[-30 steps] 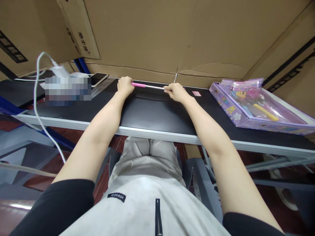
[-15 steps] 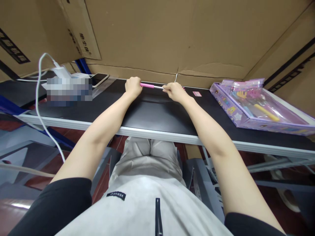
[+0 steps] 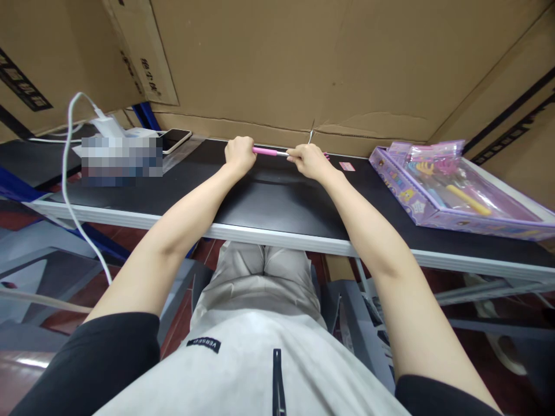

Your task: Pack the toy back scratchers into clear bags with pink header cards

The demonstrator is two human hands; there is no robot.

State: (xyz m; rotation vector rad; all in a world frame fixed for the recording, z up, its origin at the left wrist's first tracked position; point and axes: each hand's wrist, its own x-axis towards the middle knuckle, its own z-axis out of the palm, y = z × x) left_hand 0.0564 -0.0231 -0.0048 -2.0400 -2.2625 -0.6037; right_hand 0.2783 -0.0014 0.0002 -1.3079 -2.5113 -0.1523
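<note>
A pink back scratcher (image 3: 265,151) with a silver telescopic rod is held level just over the black tabletop. My left hand (image 3: 240,155) is closed in a fist around the end of its pink handle. On the rod's other side, my right hand (image 3: 309,160) pinches it with thumb and fingers. A short length of bare metal shows between the handle and my right fingertips. Small pink prongs stick out past my right hand; most of the head is hidden behind it. A small pink card (image 3: 347,166) lies to the right of that hand.
On the right stands a purple display box (image 3: 399,185) holding several plastic-wrapped items. A phone (image 3: 176,140) and a white charger with a cable (image 3: 66,167) are at the left. Cardboard walls (image 3: 260,63) enclose the back and sides of the table.
My left hand has shifted slightly right with the pink handle, toward my right hand. Less of the silver rod shows between them. My right hand has stayed nearly still.
</note>
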